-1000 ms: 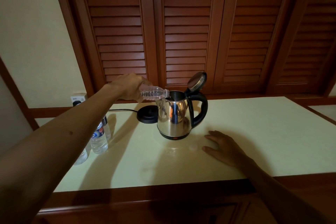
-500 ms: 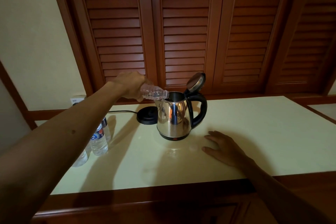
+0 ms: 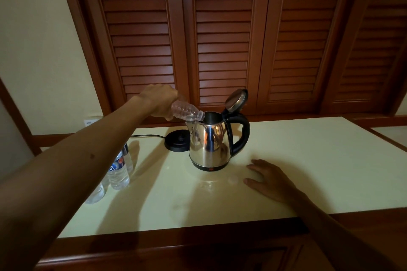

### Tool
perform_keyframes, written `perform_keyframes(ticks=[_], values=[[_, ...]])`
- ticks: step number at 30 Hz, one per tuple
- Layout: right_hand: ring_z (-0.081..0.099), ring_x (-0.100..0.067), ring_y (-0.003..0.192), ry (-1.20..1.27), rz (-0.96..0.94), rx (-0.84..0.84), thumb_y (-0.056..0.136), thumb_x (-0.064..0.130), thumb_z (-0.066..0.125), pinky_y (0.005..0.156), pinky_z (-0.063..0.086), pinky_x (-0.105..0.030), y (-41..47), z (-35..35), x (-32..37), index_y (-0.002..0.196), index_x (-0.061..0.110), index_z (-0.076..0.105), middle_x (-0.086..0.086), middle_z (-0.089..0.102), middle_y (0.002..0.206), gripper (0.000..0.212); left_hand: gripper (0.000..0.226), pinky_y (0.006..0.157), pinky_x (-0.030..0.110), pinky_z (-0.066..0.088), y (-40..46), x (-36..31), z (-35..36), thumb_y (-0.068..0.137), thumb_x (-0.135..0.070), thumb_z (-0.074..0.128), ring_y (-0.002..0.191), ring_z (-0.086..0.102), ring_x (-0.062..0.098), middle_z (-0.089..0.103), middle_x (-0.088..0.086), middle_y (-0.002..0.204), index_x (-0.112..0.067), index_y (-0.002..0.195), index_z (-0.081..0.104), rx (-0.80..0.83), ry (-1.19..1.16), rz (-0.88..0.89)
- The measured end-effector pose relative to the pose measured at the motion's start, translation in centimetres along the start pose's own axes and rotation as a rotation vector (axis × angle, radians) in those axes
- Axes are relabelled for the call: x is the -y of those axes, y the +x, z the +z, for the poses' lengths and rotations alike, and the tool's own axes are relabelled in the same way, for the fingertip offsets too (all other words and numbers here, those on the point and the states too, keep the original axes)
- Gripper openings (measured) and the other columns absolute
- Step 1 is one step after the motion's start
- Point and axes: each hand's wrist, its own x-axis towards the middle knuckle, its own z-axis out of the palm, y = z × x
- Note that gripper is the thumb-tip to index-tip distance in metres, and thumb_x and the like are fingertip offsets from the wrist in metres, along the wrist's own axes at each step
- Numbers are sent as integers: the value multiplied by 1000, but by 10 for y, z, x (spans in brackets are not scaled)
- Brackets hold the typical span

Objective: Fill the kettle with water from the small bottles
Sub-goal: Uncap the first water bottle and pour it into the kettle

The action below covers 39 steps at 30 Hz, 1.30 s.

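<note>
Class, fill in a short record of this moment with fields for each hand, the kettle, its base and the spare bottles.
Left hand: grips tilted bottle, mouth at kettle opening
Right hand: flat on table, holding nothing
Kettle: on table, off its base, lid open
Base: behind kettle, corded
Spare bottles: upright at table's left, partly hidden by arm

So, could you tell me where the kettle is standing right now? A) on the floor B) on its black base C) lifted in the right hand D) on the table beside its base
D: the kettle stands on the table, with the black base empty just behind it.
</note>
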Motion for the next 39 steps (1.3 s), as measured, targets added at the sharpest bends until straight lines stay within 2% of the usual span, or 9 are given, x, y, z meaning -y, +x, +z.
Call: perform_keyframes(ticks=[5, 10, 14, 16, 18, 21, 25, 32, 39], values=[[26, -13, 144, 6, -4, -7, 85, 69, 48, 117, 24, -35, -1, -2, 2, 142, 29, 46, 6, 34, 155, 69, 64, 77, 31, 44, 6, 0, 0, 78, -29, 79, 98, 57, 18, 62, 0, 113, -24, 135, 52, -11, 28, 34], [26, -13, 144, -1, -9, -9, 85, 68, 49, 117, 23, -34, -1, -2, 2, 142, 29, 46, 5, 34, 155, 69, 50, 81, 31, 51, 5, -8, -10, 85, -20, 72, 92, 56, 18, 62, 2, 108, -22, 132, 53, -40, 126, 64], [26, -13, 144, 8, -1, -3, 85, 68, 49, 117, 23, -35, -1, -3, 3, 142, 30, 46, 6, 33, 155, 69, 35, 71, 26, 43, 5, -15, -13, 96, -22, 61, 85, 52, 16, 52, 0, 96, -21, 130, 54, -121, 233, 127], [26, -13, 143, -5, 5, 2, 84, 70, 47, 117, 24, -35, -1, -3, 2, 142, 30, 46, 6, 33, 155, 70, 44, 75, 29, 44, 5, -16, -11, 97, -27, 60, 99, 57, 19, 57, 1, 108, -30, 139, 48, -187, 272, 184], [26, -12, 143, -7, 8, 0, 84, 70, 48, 117, 23, -34, -1, -2, 2, 142, 30, 46, 7, 33, 155, 70, 54, 89, 33, 47, 6, -14, -9, 96, -29, 61, 118, 55, 23, 58, 1, 123, -40, 145, 41, -248, 307, 237], [26, -12, 144, -3, 11, -2, 84, 69, 49, 118, 23, -34, -1, -3, 3, 142, 30, 46, 7, 33, 155, 70, 55, 104, 34, 40, 7, -12, -6, 97, -26, 59, 124, 52, 22, 57, 0, 127, -41, 146, 41, -303, 341, 259], [25, -12, 144, -1, 16, 9, 82, 73, 46, 118, 24, -37, 0, -2, 2, 142, 31, 45, 8, 33, 155, 73, 57, 99, 31, 43, 5, -12, -2, 97, -26, 59, 126, 49, 22, 54, 2, 132, -38, 149, 38, -311, 346, 230], [23, -13, 145, -27, -6, 14, 86, 69, 47, 117, 21, -34, -1, -3, 4, 143, 30, 44, 7, 32, 156, 69, 61, 73, 35, 48, -10, -10, 24, 91, -24, 65, 107, 60, 26, 59, 2, 120, -42, 144, 41, -197, -82, 29], [33, -18, 140, -114, -69, -15, 91, 63, 44, 115, 27, -34, -4, -1, 5, 141, 24, 47, 1, 41, 151, 64, 65, 75, 35, 56, -50, -31, 88, 70, -38, 83, 88, 68, 19, 74, -1, 102, -32, 129, 57, -186, -763, -203]])
